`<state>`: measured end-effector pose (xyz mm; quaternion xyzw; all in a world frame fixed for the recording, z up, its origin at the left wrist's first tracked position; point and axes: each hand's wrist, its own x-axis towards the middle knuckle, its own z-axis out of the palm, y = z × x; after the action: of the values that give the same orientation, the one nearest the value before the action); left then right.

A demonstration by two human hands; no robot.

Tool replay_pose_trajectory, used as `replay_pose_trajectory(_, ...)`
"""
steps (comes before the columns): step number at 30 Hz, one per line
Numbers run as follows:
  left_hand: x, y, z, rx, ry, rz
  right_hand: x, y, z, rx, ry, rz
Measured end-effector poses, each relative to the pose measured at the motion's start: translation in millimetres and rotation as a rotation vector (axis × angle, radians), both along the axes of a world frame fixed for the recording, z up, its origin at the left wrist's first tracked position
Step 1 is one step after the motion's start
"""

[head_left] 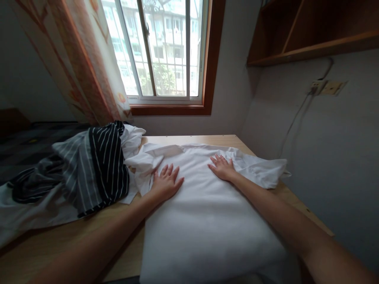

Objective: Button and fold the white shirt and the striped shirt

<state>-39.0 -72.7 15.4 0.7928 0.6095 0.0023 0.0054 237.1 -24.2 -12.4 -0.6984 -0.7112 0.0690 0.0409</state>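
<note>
A white garment (201, 205) lies spread over the wooden table (118, 236), its near end reaching the bottom of the view. My left hand (167, 182) rests flat on its left part, fingers spread, beside a bunched white sleeve. On the upper right part, my right hand (222, 167) also lies palm down with the fingers apart. The other sleeve (263, 169) stretches out crumpled to the right, past the table's edge. Neither hand grips the cloth.
Left of the garment is a heap of clothes with a black and white striped piece (108, 165). Behind stand a window (166, 51) and a patterned curtain (79, 59). A wooden shelf (314, 49) and a cabled socket (317, 86) are on the right.
</note>
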Motion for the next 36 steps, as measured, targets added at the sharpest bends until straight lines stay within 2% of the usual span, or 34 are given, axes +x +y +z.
replay_pose_trajectory(3, -1, -18, 1.9, -0.02, 0.016, -0.019, 5, -23, 0.4, 0.009, 0.016, 0.01)
replay_pose_trajectory(6, 0, -23, 10.5, -0.021, 0.03, -0.053, 9, -36, 5.1, 0.009, 0.045, 0.008)
replay_pose_trajectory(10, 15, 5, 30.9, 0.079, 0.046, -0.119, -6, -29, 14.8, 0.094, 0.018, 0.007)
replay_pose_trajectory(12, 27, 27, 33.7, 0.227, -0.002, -0.142, -24, -20, 17.3, 0.175, 0.009, 0.053)
replay_pose_trajectory(15, 42, 58, 21.2, 0.305, -0.061, -0.146, -51, -5, 15.3, 0.136, 0.068, 0.082)
replay_pose_trajectory(19, 43, 83, -4.3, 0.075, -0.096, -0.006, -64, 12, 7.6, 0.082, 0.13, -0.01)
replay_pose_trajectory(22, 35, 95, -11.8, 0.007, -0.095, 0.016, -53, 23, 4.5, 0.059, 0.112, -0.079)
replay_pose_trajectory(30, 31, 114, -10.8, -0.004, -0.087, -0.003, 7, 45, -4.3, 0.014, 0.03, -0.215)
replay_pose_trajectory(36, 35, 122, -9.4, -0.011, -0.09, -0.012, 32, 60, -10.7, 0.011, -0.011, -0.227)
